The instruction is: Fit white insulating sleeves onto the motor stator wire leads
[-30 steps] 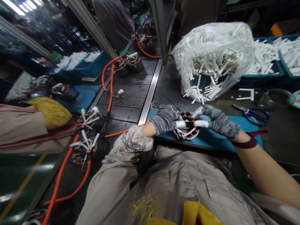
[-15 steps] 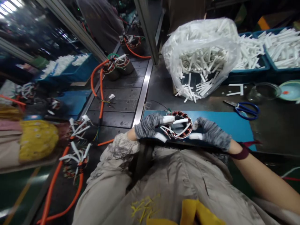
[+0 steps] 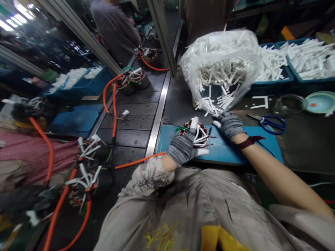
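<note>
A copper-wound stator [image 3: 200, 133] with white sleeves sticking out of it lies on a blue mat [image 3: 251, 148] at the bench's near edge. My left hand [image 3: 183, 147], in a grey glove with white fingertips, grips the stator's near left rim, thumb raised. My right hand [image 3: 228, 124], gloved the same way, is off the stator, to its right. Its loosely bent fingers reach towards the white sleeve pieces [image 3: 209, 104] spilling from a clear plastic bag [image 3: 222, 62], and I see nothing held in them.
Blue bins [image 3: 281, 75] of white sleeves stand behind the bag. Blue scissors [image 3: 269, 122], a glass bowl [image 3: 290, 103] and a teal dish [image 3: 320, 101] lie to the right. On the left, a conveyor [image 3: 136, 116] carries stators [image 3: 132, 78] with orange cables. Another person [image 3: 115, 29] stands beyond it.
My right hand has let go of the stator and moved up and back towards the spilled sleeves. The left hand still holds the stator, shifted onto its near left side.
</note>
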Demonstrator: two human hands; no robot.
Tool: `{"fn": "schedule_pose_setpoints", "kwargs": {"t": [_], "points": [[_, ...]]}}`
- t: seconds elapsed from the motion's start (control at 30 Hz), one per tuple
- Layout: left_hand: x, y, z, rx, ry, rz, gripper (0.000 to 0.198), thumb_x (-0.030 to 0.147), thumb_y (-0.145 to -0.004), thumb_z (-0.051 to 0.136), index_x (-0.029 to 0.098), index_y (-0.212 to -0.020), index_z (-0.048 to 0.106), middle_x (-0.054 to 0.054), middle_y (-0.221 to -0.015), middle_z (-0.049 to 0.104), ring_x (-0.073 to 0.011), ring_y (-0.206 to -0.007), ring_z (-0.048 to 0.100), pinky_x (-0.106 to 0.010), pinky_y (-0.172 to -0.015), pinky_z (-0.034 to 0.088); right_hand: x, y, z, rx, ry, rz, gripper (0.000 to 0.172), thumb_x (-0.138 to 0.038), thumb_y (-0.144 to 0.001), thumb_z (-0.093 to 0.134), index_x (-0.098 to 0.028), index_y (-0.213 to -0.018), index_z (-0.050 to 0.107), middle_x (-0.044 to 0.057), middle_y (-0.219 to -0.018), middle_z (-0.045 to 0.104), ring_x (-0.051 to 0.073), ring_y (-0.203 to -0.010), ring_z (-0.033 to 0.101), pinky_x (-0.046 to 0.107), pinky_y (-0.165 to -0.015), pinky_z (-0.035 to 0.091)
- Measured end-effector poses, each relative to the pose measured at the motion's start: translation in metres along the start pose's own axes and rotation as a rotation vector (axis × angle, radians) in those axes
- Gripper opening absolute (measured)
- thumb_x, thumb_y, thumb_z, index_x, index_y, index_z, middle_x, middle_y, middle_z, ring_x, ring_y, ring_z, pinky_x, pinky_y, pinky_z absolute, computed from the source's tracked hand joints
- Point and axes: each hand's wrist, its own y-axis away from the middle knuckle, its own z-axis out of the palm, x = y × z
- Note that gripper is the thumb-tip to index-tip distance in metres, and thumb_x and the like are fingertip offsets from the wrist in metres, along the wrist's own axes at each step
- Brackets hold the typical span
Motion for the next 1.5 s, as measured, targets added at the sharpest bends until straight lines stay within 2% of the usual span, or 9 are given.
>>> {"fn": "schedule_pose_setpoints", "kwargs": {"t": [0.07,0.17,0.23,0.3,0.57,0.77,1.0,1.23,1.5], "points": [[-0.019,0.014,-0.005,0.034,0.186,0.131,0.115,0.053,-0.083,0.091,0.024,-0.174,0.025,-0.016,-0.138,0.074,-0.0311,-0.128,0.074,-0.045,-0.113,0.059,0.006,0.010,-0.002,0.034,-0.031,0.024,0.036,-0.044,-0.097,0.065,-0.019,-0.116,0.081,0.019,-0.120,0.078,0.040,-0.115,0.069,0.057,-0.106,0.053],[-0.046,0.042,-0.003,0.170,0.307,0.299,0.072,0.041,-0.095,0.081,0.025,-0.159,0.052,-0.018,-0.149,0.067,-0.0297,-0.140,0.066,-0.047,-0.118,0.057,0.017,0.033,-0.008,0.115,-0.128,0.116,0.041,-0.057,-0.091,0.070,-0.022,-0.109,0.078,0.014,-0.101,0.079,0.034,-0.094,0.073,0.052,-0.093,0.058],[-0.054,0.052,0.000,0.250,0.302,0.323,0.044,0.035,-0.101,0.074,0.023,-0.143,0.067,-0.017,-0.148,0.068,-0.0278,-0.138,0.069,-0.047,-0.117,0.059,0.021,0.046,-0.012,0.121,-0.175,0.159,0.043,-0.059,-0.087,0.072,-0.022,-0.110,0.077,0.011,-0.092,0.078,0.033,-0.086,0.072,0.051,-0.087,0.058],[-0.054,0.051,0.004,0.264,0.276,0.303,0.034,0.033,-0.103,0.071,0.022,-0.136,0.072,-0.015,-0.143,0.072,-0.0256,-0.131,0.072,-0.044,-0.114,0.062,0.018,0.054,-0.017,0.094,-0.204,0.156,0.040,-0.057,-0.086,0.070,-0.023,-0.107,0.079,0.012,-0.091,0.078,0.035,-0.089,0.072,0.054,-0.090,0.058],[-0.044,0.029,0.006,0.208,0.293,0.225,0.028,0.029,-0.102,0.072,0.024,-0.128,0.080,-0.007,-0.122,0.081,-0.0218,-0.116,0.078,-0.037,-0.109,0.064,-0.032,0.095,-0.045,0.171,-0.780,0.240,0.029,-0.049,-0.091,0.073,-0.030,-0.112,0.081,0.006,-0.106,0.083,0.032,-0.097,0.078,0.053,-0.096,0.062],[-0.050,0.034,0.015,0.241,0.338,0.215,0.026,0.035,-0.102,0.073,0.024,-0.125,0.079,-0.007,-0.122,0.080,-0.0211,-0.117,0.077,-0.038,-0.106,0.066,-0.044,0.102,-0.054,0.146,-0.739,0.205,0.022,-0.048,-0.089,0.077,-0.030,-0.098,0.084,0.006,-0.103,0.084,0.033,-0.099,0.079,0.052,-0.097,0.064],[-0.052,0.033,0.017,0.226,0.377,0.177,0.025,0.040,-0.101,0.073,0.024,-0.121,0.079,-0.007,-0.120,0.080,-0.0211,-0.114,0.077,-0.039,-0.104,0.066,-0.050,0.105,-0.047,0.190,-0.659,0.144,0.022,-0.047,-0.089,0.078,-0.030,-0.101,0.085,0.006,-0.109,0.084,0.033,-0.102,0.079,0.054,-0.101,0.062],[-0.050,0.032,0.015,0.266,0.355,0.238,0.025,0.037,-0.101,0.075,0.022,-0.120,0.079,-0.007,-0.118,0.080,-0.0212,-0.113,0.077,-0.039,-0.105,0.066,-0.043,0.103,-0.029,0.093,-0.739,0.278,0.030,-0.051,-0.088,0.079,-0.027,-0.105,0.083,0.009,-0.109,0.084,0.033,-0.103,0.080,0.051,-0.099,0.065],[-0.051,0.029,0.015,0.334,0.340,0.340,0.025,0.032,-0.100,0.076,0.021,-0.122,0.078,-0.007,-0.117,0.080,-0.0197,-0.111,0.078,-0.036,-0.103,0.066,-0.046,0.117,-0.035,0.209,-0.777,0.348,0.030,-0.049,-0.086,0.078,-0.024,-0.102,0.083,0.009,-0.105,0.084,0.031,-0.096,0.080,0.049,-0.091,0.066]]}}
